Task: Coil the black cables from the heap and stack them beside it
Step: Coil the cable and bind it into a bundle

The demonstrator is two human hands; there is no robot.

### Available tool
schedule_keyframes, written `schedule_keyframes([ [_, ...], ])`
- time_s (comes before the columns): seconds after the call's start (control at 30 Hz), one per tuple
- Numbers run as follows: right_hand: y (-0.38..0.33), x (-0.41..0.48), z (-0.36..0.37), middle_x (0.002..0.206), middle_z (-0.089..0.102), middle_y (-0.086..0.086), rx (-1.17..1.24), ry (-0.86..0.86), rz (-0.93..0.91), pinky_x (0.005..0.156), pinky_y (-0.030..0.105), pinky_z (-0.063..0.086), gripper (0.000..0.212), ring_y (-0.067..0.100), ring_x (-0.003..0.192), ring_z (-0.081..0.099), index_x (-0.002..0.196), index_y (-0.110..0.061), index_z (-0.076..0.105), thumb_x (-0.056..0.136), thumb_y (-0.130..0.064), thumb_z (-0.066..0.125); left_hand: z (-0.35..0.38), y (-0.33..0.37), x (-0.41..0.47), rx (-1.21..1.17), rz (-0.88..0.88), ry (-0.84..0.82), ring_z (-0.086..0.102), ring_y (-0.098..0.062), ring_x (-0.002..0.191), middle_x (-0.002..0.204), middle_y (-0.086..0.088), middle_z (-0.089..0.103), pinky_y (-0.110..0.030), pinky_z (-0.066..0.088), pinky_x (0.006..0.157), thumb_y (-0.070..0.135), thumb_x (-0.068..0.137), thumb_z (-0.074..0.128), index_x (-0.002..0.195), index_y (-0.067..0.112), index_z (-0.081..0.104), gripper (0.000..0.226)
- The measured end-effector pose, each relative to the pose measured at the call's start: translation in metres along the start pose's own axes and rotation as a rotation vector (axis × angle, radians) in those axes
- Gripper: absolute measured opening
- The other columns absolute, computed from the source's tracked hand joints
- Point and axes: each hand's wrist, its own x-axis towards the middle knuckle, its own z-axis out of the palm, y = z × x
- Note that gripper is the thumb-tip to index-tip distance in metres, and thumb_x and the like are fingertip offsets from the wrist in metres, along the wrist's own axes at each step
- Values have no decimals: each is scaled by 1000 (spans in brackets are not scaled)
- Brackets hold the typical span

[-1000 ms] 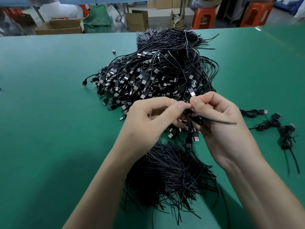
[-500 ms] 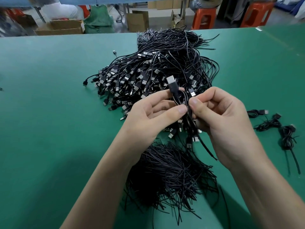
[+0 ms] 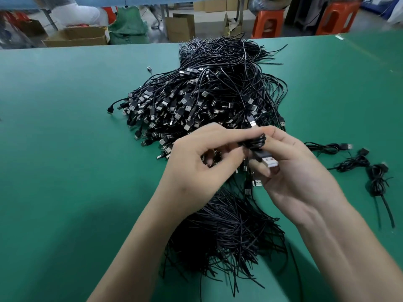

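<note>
"Well, how many are coiled?"
"Three coiled cables (image 3: pixel 353 163) lie at three o'clock from the heap (image 3: pixel 207 94), near it. A fourth cable (image 3: pixel 258 144) is gripped by both the left hand (image 3: pixel 196 171) and the right hand (image 3: pixel 301 177), at the heap's six o'clock edge."
"Room?"
"Bare green table (image 3: pixel 65 149) at nine o'clock."
"Boxes?"
"Cardboard boxes (image 3: pixel 75 37) beyond twelve o'clock; contents unclear."

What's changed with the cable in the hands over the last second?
The cable was wound into a coil between left hand and right hand, both still pinching it; its plug, pointing up half a second ago, now points down-right. Heap and finished coils unchanged.
</note>
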Motion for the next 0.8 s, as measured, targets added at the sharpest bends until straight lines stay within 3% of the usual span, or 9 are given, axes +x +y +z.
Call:
schedule_keyframes([
  [0.03, -1, 0, -1, 65, 57, 2, -30, 4, -35, 46, 14, 36, 11, 6, 50, 41, 79, -12, 66, 88, -7, 64, -1, 1, 0, -71, -43, -18, 64, -16, 85, 97, 1, 73, -34, 53, 73, 2, 99, 61, 123, 19, 76, 33],
  [0.1, -3, -2, -2, 60, 56, -3, -89, -2, -112, 51, 17, 40, 7, 4, 48, 44, 78, -15, 65, 80, -17, 71, -2, 2, 0, -179, -111, -10, 66, -8, 80, 97, 0, 78, -28, 52, 71, 11, 101, 58, 114, 15, 79, 25],
  [0.2, -1, -4, 1, 57, 56, -7, -167, -22, -204, 48, 14, 38, 12, 2, 47, 43, 79, -14, 64, 89, -15, 70, 2, 2, 1, -304, -175, 52, 70, -7, 80, 91, 1, 78, -20, 53, 76, 11, 92, 76, 104, 13, 77, 12],
  [0.3, 1, -5, 5, 56, 54, -6, -142, -33, -188, 47, 14, 36, 11, 2, 45, 40, 80, -14, 63, 89, -14, 69, 4, -5, 2, -355, -254, 135, 66, -8, 88, 91, 7, 72, -25, 54, 80, 10, 78, 85, 122, 29, 64, 52],
  [0.4, 1, -3, 3, 58, 52, -2, -49, -67, -79, 43, 13, 34, 10, 3, 44, 37, 85, -9, 66, 80, -17, 70, 2, -6, 2, -229, -183, 99, 68, -8, 95, 101, 7, 75, -26, 52, 80, 8, 83, 82, 125, 29, 69, 49],
  [0.5, 1, -1, 3, 59, 50, 0, 71, -84, 44, 36, 12, 29, 32, 2, 43, 33, 102, 8, 66, 75, -8, 65, 0, -5, 2, 8, -19, 83, 68, -11, 99, 104, 10, 74, -21, 48, 83, -2, 87, 77, 110, 27, 76, 37],
  [0.57, -1, -1, 3, 59, 51, 0, 96, -93, 98, 34, 11, 29, 14, 2, 40, 37, 86, -2, 65, 73, -8, 65, -2, -6, 2, 179, 83, 115, 62, -19, 105, 105, 8, 65, -22, 44, 92, 0, 87, 78, 104, 30, 77, 35],
  [0.67, -3, -1, 4, 54, 50, 0, 76, -87, 148, 32, 11, 26, 8, 2, 35, 37, 81, -7, 61, 74, -9, 64, -4, -7, 2, 280, 108, 142, 54, -20, 89, 91, 3, 54, -20, 41, 82, 3, 88, 79, 103, 31, 79, 32],
  [0.8, -1, -2, 3, 59, 51, 1, 76, -97, 81, 35, 11, 25, 12, 3, 46, 32, 86, -2, 62, 74, -5, 60, -9, -2, 0, 189, 100, 31, 61, -20, 73, 82, 2, 68, -22, 47, 69, -4, 92, 69, 115, 20, 79, 35],
])
